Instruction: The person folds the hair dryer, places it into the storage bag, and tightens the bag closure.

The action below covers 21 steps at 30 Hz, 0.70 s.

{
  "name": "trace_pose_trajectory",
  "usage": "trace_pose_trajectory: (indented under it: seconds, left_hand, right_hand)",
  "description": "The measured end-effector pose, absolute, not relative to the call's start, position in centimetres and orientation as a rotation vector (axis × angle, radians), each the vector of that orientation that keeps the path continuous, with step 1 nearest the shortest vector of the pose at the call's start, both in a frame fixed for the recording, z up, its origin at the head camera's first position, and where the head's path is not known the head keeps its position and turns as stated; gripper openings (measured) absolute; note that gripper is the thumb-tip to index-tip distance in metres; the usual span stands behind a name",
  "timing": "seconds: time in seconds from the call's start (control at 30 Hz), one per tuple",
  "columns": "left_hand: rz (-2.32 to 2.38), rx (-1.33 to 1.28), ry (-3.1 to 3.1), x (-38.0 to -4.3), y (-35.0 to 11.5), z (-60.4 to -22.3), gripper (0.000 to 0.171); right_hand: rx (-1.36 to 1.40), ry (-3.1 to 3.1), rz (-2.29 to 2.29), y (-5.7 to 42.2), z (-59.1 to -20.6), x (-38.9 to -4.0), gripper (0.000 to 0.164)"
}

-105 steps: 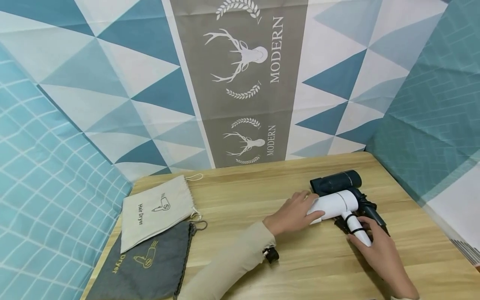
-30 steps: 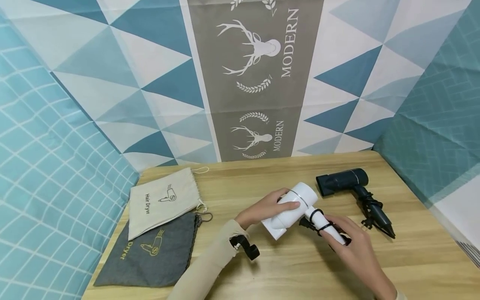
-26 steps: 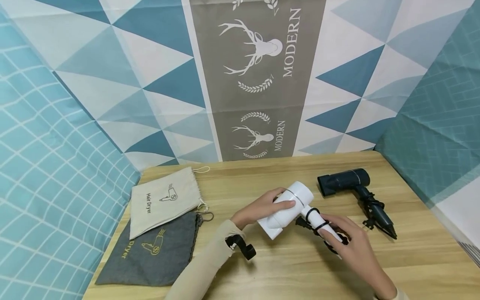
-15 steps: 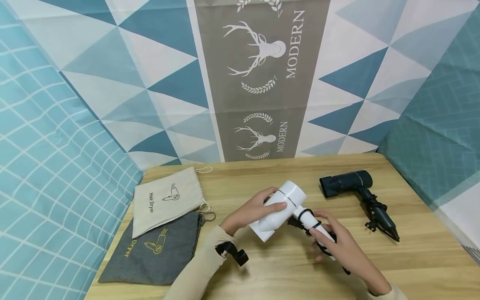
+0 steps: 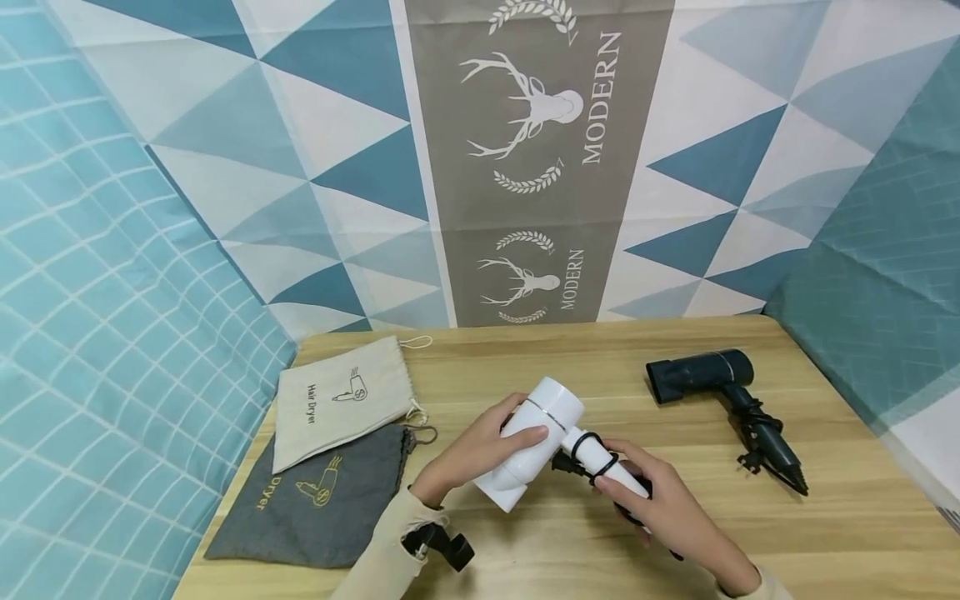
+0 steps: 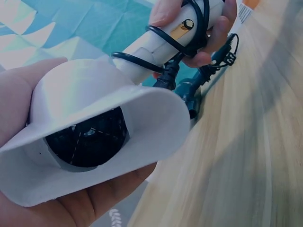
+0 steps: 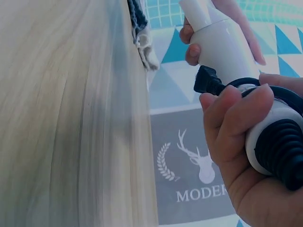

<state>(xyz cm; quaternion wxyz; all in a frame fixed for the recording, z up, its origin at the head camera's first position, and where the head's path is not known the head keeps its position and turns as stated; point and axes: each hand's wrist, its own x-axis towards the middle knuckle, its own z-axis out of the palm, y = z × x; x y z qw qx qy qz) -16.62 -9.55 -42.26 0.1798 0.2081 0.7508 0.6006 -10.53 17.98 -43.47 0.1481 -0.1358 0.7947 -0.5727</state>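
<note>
A white hair dryer (image 5: pixel 542 425) is held above the table between my two hands. My left hand (image 5: pixel 476 446) grips its barrel near the nozzle, thumb across the top. In the left wrist view the flat, wide nozzle (image 6: pixel 156 123) faces the camera, a dark round opening inside it. My right hand (image 5: pixel 660 500) grips the handle (image 5: pixel 600 458), which has a black cord (image 6: pixel 165 40) wound round it. The right wrist view shows the plug (image 7: pixel 207 81) sticking out beside the fingers and the ribbed cord sleeve (image 7: pixel 279 151) at the handle's end.
A black hair dryer (image 5: pixel 701 375) with its cord wrapped lies at the table's right. On the left, a cream drawstring bag (image 5: pixel 341 417) partly covers a grey drawstring bag (image 5: pixel 330 517); both bear a hair dryer print. A patterned cloth wall (image 5: pixel 525 183) stands behind the wooden table (image 5: pixel 555 558).
The white hair dryer, first beside the black one, has been lifted and carried left toward the table's middle in both hands. The black hair dryer stays on the table.
</note>
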Motion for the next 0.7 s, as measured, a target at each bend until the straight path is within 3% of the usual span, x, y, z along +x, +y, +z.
trace_pose_trajectory:
  seconds: [0.4, 0.7]
  left_hand:
    - [1.734, 0.484, 2.187, -14.5, -12.2, -41.7, 0.048]
    - [1.763, 0.425, 2.212, -12.7, -13.5, -42.4, 0.056]
  right_hand:
    - [-0.527, 2.331, -1.572, 15.7, -42.4, -11.1, 0.044]
    - [-0.688, 2.347, -1.542, 14.3, -42.6, -11.0, 0.038]
